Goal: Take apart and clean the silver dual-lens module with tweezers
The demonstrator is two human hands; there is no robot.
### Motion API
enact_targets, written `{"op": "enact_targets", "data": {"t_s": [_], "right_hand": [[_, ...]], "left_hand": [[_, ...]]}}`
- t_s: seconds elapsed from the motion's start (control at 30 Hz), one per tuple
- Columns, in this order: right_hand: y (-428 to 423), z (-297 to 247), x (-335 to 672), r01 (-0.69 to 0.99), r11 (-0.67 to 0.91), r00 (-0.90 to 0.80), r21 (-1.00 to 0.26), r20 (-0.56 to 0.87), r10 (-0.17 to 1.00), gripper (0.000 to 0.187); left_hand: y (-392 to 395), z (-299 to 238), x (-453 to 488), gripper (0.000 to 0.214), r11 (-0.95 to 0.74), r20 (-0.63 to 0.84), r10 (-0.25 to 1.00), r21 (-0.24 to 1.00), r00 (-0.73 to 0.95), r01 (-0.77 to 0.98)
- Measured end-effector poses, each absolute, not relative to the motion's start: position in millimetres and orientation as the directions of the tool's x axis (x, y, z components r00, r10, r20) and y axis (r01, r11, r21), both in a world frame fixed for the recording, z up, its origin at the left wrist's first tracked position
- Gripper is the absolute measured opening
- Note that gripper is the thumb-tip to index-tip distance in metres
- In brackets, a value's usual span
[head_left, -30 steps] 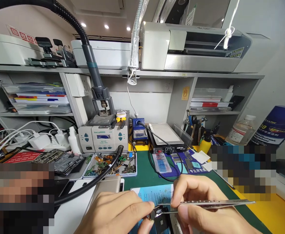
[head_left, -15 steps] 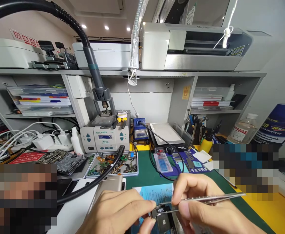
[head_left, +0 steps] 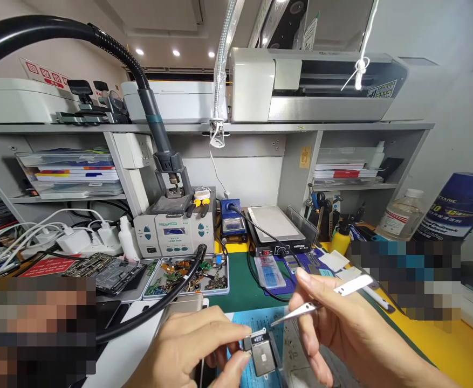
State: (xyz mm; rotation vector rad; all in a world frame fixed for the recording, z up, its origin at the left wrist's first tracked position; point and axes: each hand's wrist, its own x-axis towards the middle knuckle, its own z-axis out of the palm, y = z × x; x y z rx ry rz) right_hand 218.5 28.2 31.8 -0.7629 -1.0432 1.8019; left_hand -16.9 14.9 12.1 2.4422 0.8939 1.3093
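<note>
Above the tabletop [head_left: 442,340] | our left grip [head_left: 191,339] pinches dark module [head_left: 264,358], print illegible | right grip [head_left: 337,318] clasps tweezers [head_left: 302,309], middle hidden

small dark module [head_left: 264,358], slightly tilted, in left hand [head_left: 198,345]; silver tweezers [head_left: 301,310], slanting, right hand [head_left: 335,320]

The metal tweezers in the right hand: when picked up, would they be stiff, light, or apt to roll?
The tweezers in the right hand are probably stiff, since they look metallic and straight. They are likely light, being slender with small holes. Rolling seems unlikely, because the rear part looks flat.
</note>
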Motion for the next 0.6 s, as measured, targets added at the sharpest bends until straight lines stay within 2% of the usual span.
{"op": "enact_targets", "data": {"t_s": [0.3, 0.6], "right_hand": [[30, 34, 225, -0.367, -0.298, -0.465, -0.881, -0.103, 0.879, 0.032], [32, 45, 237, -0.244, -0.154, -0.495, -0.957, -0.014, 0.869, 0.023]], "left_hand": [[18, 18, -16, 0.031, -0.753, 0.646, 0.657, 0.546, 0.387, 0.367], [26, 22, -20, 0.020, -0.670, 0.547, 0.742, 0.617, 0.387, 0.414]]}}
